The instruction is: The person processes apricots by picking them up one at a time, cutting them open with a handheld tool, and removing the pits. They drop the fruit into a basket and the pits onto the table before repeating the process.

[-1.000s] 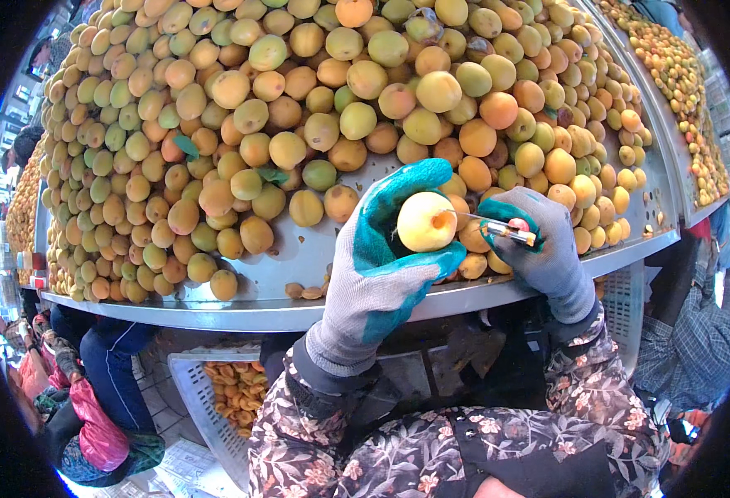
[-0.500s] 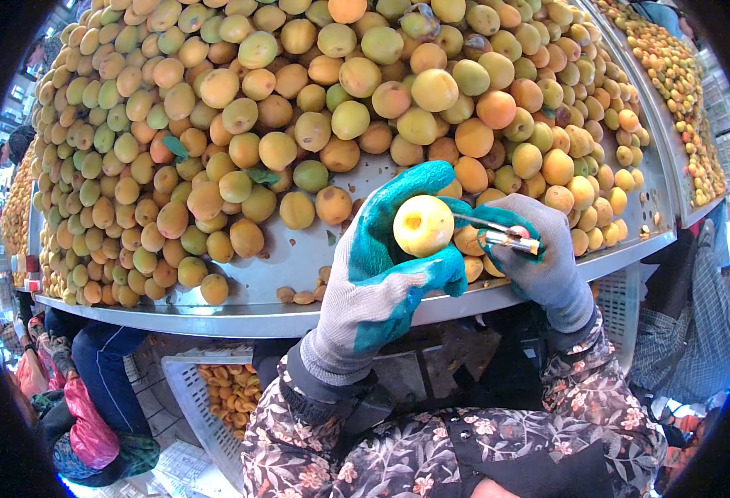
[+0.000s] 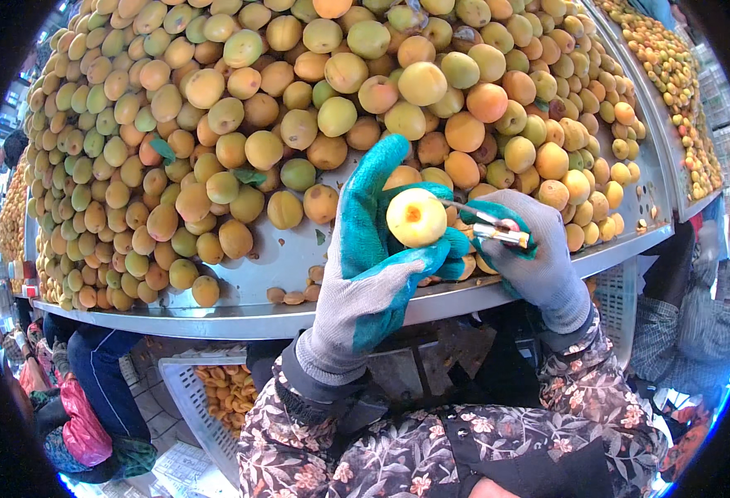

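Observation:
In front of me, over the near rim of a metal table, my left hand (image 3: 373,249) holds a pale yellow apricot (image 3: 416,218). Its brown stem hollow faces me, and the thumb and fingers cup it while the index finger points up. My right hand (image 3: 527,245) grips a small metal hand tool (image 3: 504,236) with a thin shaft and a brass-coloured end. The shaft reaches toward the apricot's right side; whether its tip touches or enters the fruit is hidden. Both hands wear grey knit gloves with green coated fingers. Beyond them lies a large heap of apricots (image 3: 298,129).
The metal table's raised rim (image 3: 182,324) curves between me and the fruit. Several pieces of fruit (image 3: 294,296) lie inside it. A white crate (image 3: 184,378) of apricot halves stands below left, another white crate (image 3: 617,307) below right. A person's leg (image 3: 103,373) is at the left.
My left index finger has straightened from its curl over the apricot. The apricot has turned slightly, its stem hollow now nearer the middle. The whole view has shifted a little.

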`<state>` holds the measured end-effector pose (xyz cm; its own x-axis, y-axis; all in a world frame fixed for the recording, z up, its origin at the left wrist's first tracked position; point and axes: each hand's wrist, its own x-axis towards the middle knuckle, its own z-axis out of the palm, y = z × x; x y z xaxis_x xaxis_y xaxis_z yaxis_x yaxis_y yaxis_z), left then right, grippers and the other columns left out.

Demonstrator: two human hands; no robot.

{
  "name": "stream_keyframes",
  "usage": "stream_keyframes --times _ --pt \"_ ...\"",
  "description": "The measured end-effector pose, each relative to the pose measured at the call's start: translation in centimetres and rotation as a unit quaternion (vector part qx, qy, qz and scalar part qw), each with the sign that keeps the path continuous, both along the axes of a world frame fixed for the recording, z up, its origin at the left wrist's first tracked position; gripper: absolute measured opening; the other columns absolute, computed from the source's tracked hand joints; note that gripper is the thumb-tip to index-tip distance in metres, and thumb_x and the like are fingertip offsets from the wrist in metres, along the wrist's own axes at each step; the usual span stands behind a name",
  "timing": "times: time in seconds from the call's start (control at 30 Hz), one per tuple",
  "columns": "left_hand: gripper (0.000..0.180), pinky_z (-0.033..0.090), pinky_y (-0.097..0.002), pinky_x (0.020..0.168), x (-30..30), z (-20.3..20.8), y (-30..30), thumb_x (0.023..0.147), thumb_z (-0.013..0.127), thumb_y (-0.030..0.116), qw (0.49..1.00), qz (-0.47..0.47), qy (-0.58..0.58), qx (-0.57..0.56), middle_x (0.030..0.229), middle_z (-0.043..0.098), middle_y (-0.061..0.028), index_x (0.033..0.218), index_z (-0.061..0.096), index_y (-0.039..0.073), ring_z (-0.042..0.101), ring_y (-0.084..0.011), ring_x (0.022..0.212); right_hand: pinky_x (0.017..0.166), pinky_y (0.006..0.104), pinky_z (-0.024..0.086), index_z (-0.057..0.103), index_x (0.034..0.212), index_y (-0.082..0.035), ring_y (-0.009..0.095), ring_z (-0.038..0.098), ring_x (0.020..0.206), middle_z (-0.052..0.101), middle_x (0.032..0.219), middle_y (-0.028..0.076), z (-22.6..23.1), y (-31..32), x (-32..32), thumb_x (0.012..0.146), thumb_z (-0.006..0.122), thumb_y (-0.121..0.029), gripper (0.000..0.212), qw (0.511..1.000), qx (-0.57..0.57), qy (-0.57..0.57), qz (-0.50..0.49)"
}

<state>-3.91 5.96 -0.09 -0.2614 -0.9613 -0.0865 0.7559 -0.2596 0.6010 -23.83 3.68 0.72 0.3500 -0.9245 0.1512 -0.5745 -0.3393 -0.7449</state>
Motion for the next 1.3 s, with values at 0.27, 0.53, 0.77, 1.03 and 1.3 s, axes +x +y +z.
stream_keyframes --times 0.27,0.53,0.77,1.03,1.3 --pt "0.067 0.053 -0.0303 0.089 -0.3 -0.3 -0.1 0.076 0.068 -0.005 0.989 0.056 -0.138 0.004 0.122 0.054 -0.0119 0.137 0.04 0.0 0.058 -0.0188 0.107 0.076 0.0408 0.05 0.06 0.103 -0.002 0.038 0.062 0.087 0.062 0.093 0.019 0.0 0.5 0.6 0.074 0.068 -0.007 0.03 0.998 0.031 0.018 0.044" --pt "0.063 0.047 -0.0327 0.097 -0.3 -1.4 -0.3 0.074 0.07 -0.007 0.979 0.081 -0.173 -0.068 0.126 0.054 -0.0124 0.132 0.047 -0.002 0.056 -0.0197 0.112 0.074 0.0421 0.05 0.06 0.103 -0.003 0.038 0.062 0.086 0.062 0.092 0.019 -0.2 0.4 0.1 0.072 0.068 -0.007 0.033 0.999 -0.001 0.034 0.016" --pt "0.056 0.045 -0.033 0.097 0.3 -1.6 -0.6 0.07 0.074 0.0 0.873 0.162 -0.408 -0.214 0.121 0.06 -0.0137 0.124 0.056 -0.001 0.059 -0.022 0.11 0.071 0.042 0.05 0.061 0.102 -0.003 0.038 0.062 0.083 0.061 0.09 0.018 0.0 0.2 -0.3 0.069 0.069 -0.007 0.034 0.998 -0.018 0.06 0.025" --pt "0.053 0.046 -0.0331 0.093 0.2 -1.9 -0.4 0.069 0.073 0.001 0.864 0.179 -0.427 -0.199 0.116 0.062 -0.0137 0.12 0.059 0.001 0.061 -0.0226 0.107 0.068 0.0431 0.048 0.058 0.103 -0.004 0.038 0.06 0.082 0.058 0.087 0.016 0.0 0.2 -0.3 0.064 0.069 -0.008 0.04 0.992 -0.021 0.116 0.036" --pt "0.05 0.048 -0.0331 0.09 0.2 -1.3 -0.6 0.066 0.072 0.0 0.845 0.176 -0.468 -0.188 0.113 0.064 -0.0142 0.115 0.062 0.001 0.063 -0.0232 0.102 0.069 0.0454 0.048 0.055 0.107 -0.005 0.037 0.06 0.086 0.058 0.092 0.016 -0.7 -0.1 -0.3 0.067 0.068 -0.007 0.042 0.985 -0.08 0.149 0.016"
